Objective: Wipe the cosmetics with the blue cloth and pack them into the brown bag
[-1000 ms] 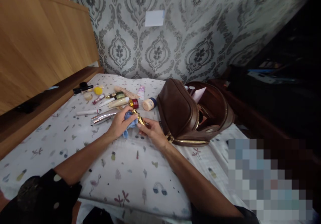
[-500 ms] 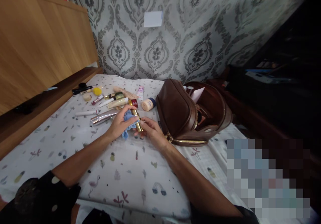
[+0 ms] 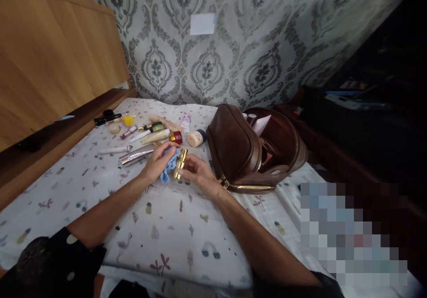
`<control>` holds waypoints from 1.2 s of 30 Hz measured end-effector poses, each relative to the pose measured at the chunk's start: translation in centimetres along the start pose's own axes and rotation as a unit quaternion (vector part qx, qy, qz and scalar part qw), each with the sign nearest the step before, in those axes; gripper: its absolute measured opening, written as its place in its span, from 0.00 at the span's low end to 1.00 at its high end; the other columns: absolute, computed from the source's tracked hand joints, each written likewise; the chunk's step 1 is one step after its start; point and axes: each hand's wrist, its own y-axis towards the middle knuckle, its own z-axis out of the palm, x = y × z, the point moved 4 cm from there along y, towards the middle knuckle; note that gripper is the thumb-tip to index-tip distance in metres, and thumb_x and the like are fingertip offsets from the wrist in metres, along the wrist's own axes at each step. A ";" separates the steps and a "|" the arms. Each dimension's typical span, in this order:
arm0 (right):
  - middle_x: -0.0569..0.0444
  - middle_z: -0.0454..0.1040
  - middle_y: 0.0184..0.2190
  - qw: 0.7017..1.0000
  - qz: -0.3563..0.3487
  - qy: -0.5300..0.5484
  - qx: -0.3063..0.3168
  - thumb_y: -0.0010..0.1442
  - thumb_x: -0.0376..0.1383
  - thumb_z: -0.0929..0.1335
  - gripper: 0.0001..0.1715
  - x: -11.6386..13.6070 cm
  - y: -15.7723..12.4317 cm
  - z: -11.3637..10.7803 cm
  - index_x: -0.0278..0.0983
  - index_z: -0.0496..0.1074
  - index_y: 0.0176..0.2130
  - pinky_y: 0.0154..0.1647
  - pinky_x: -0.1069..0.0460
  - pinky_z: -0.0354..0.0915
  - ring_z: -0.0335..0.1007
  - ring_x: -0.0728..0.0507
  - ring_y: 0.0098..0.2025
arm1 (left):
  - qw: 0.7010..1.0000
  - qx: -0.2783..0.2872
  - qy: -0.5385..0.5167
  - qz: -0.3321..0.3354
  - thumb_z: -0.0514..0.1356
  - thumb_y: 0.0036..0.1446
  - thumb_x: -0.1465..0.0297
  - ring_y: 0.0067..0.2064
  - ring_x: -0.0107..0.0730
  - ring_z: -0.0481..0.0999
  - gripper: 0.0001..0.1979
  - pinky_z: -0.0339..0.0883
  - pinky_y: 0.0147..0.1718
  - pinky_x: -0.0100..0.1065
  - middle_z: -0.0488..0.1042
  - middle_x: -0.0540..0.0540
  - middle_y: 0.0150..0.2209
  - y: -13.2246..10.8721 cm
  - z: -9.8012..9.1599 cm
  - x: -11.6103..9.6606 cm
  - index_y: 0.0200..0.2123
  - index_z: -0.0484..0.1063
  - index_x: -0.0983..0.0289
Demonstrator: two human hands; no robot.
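Printed bed sheet (image 3: 173, 227) lies under both hands. Gold tube (image 3: 180, 163) is held tilted in the right hand (image 3: 199, 175), grip clamped on its lower half. Blue cloth (image 3: 166, 170) is pinched in the left hand (image 3: 156, 162), grip closed, just beside the tube. Brown bag (image 3: 240, 151) sits close right, cosmetics (image 3: 150, 133) are scattered beyond; open sheet is seen nearer the person.

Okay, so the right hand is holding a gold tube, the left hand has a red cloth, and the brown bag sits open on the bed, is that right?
Not quite. The head view shows the cloth in the left hand is blue, not red. The rest stands: the right hand holds the gold tube, and the brown bag sits open on the bed.
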 end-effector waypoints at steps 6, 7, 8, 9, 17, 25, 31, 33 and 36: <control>0.57 0.75 0.33 0.991 -0.087 -0.023 -0.094 0.44 0.40 0.80 0.22 0.8 0.2 -1.3 0.38 0.72 0.36 0.37 0.52 0.66 0.70 0.47 0.35 | 0.996 0.044 -0.053 -0.051 0.63 0.57 0.52 0.38 0.33 0.78 0.21 0.69 0.36 0.29 0.79 0.52 0.36 0.0 0.6 0.3 0.43 0.77 0.64; 0.56 0.76 0.34 0.989 -0.096 -0.027 -0.108 0.44 0.40 0.80 0.22 1.0 0.2 -1.5 0.38 0.72 0.36 0.39 0.51 0.67 0.70 0.47 0.36 | 0.994 0.055 -0.066 -0.065 0.64 0.56 0.52 0.37 0.33 0.78 0.21 0.69 0.36 0.29 0.79 0.52 0.36 -0.1 0.8 0.4 0.43 0.77 0.64; 0.55 0.76 0.35 0.987 -0.102 -0.030 -0.119 0.45 0.40 0.80 0.22 1.1 0.2 -1.7 0.38 0.72 0.37 0.41 0.51 0.68 0.71 0.46 0.38 | 0.990 0.071 -0.083 -0.086 0.65 0.55 0.53 0.36 0.33 0.79 0.22 0.70 0.34 0.29 0.80 0.53 0.36 -0.2 1.1 0.4 0.44 0.77 0.64; 0.55 0.77 0.36 0.985 -0.108 -0.033 -0.127 0.45 0.41 0.79 0.22 1.2 0.2 -1.8 0.38 0.72 0.37 0.43 0.50 0.68 0.72 0.45 0.39 | 0.984 0.091 -0.101 -0.112 0.65 0.54 0.53 0.33 0.34 0.80 0.23 0.69 0.30 0.29 0.80 0.53 0.35 -0.3 1.4 0.5 0.46 0.76 0.64; 0.53 0.75 0.31 0.976 -0.108 -0.049 -0.184 0.52 0.56 0.73 0.28 1.3 0.0 -2.2 0.35 0.76 0.37 0.32 0.52 0.68 0.69 0.46 0.32 | 0.969 0.111 -0.122 -0.184 0.70 0.49 0.56 0.27 0.35 0.79 0.27 0.64 0.19 0.27 0.80 0.54 0.30 -0.8 1.7 0.0 0.48 0.73 0.65; 0.57 0.68 0.26 0.960 -0.159 -0.070 -0.221 0.53 0.54 0.72 0.24 2.2 -0.3 -2.4 0.36 0.75 0.34 0.22 0.55 0.59 0.60 0.50 0.26 | 0.991 0.072 -0.069 -0.090 0.72 0.44 0.58 0.30 0.28 0.75 0.23 0.68 0.29 0.26 0.76 0.51 0.32 -0.7 1.3 -0.8 0.41 0.76 0.64; 0.57 0.69 0.25 0.958 -0.150 -0.063 -0.237 0.52 0.51 0.73 0.21 2.4 -0.3 -2.5 0.36 0.73 0.33 0.21 0.55 0.58 0.60 0.49 0.26 | 0.997 0.060 0.022 -0.048 0.69 0.48 0.57 0.32 0.30 0.73 0.21 0.67 0.31 0.28 0.75 0.51 0.34 -0.9 0.9 -1.4 0.43 0.76 0.62; 0.56 0.69 0.26 0.957 -0.153 -0.071 -0.236 0.53 0.51 0.72 0.20 2.6 -0.4 -2.3 0.36 0.72 0.32 0.21 0.55 0.58 0.60 0.49 0.26 | 0.997 0.058 0.030 -0.047 0.69 0.48 0.57 0.31 0.30 0.72 0.21 0.67 0.30 0.28 0.75 0.50 0.33 -1.0 1.0 -1.6 0.43 0.76 0.62; 0.56 0.69 0.26 0.953 -0.168 -0.092 -0.234 0.55 0.49 0.71 0.18 3.3 -0.7 -1.9 0.36 0.72 0.35 0.22 0.55 0.59 0.61 0.49 0.27 | 0.997 0.059 0.017 -0.055 0.69 0.49 0.56 0.30 0.29 0.72 0.22 0.67 0.29 0.28 0.74 0.50 0.31 -1.3 1.2 -1.6 0.44 0.75 0.62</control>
